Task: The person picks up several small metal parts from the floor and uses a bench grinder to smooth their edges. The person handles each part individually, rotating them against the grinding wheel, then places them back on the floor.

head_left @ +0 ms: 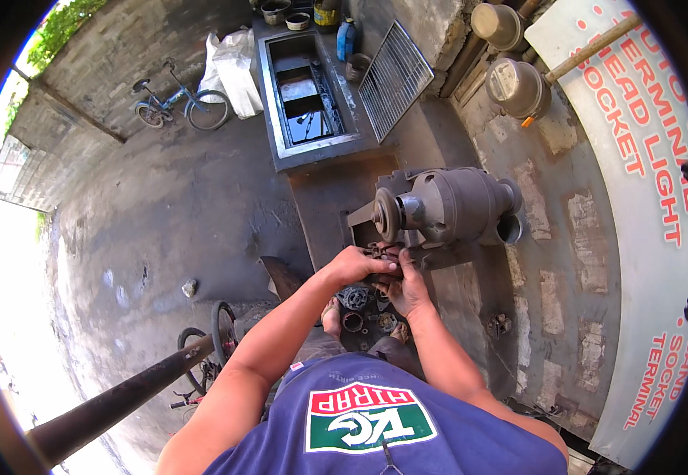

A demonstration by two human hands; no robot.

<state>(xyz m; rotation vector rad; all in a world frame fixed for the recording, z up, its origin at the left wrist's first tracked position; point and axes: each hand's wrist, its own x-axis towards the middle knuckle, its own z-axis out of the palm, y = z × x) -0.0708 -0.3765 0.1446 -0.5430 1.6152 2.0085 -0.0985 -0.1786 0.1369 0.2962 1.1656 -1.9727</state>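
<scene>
A dark metal part (382, 255) is held up between the person's two hands, just this side of the bench grinder (455, 206) and its one visible wheel (387, 215). The left hand (356, 264) pinches the part from the left, thumb across it; the right hand (409, 289) pinches it from the right, thumb raised along its side. The fingertips on the far side are hidden.

Room is tight beyond the hands, where the wheel and the edge of the concrete ledge (312, 206) stand near, and a patchy wall closes off the right. To the left, past the ledge, a wide stretch of grey floor (162, 198) runs to a block wall.

Below the hands, by two bare feet (331, 318), lie a grey metal housing (355, 298), a reddish ring (344, 323) and a round metal piece (387, 322); what sits inside the last is too small to tell.

Farther off is one metal-rimmed tank (316, 146) with dark, shiny contents and a pale panel inside. One wire rack (395, 79) leans beside it. Behind stand two pots (276, 11), one yellow can (326, 16) and one blue bottle (346, 39). Two round buckets (518, 87) are at the upper right, near a large sign board (629, 158). A small blue bicycle (178, 104) stands by white sacks (235, 71).
</scene>
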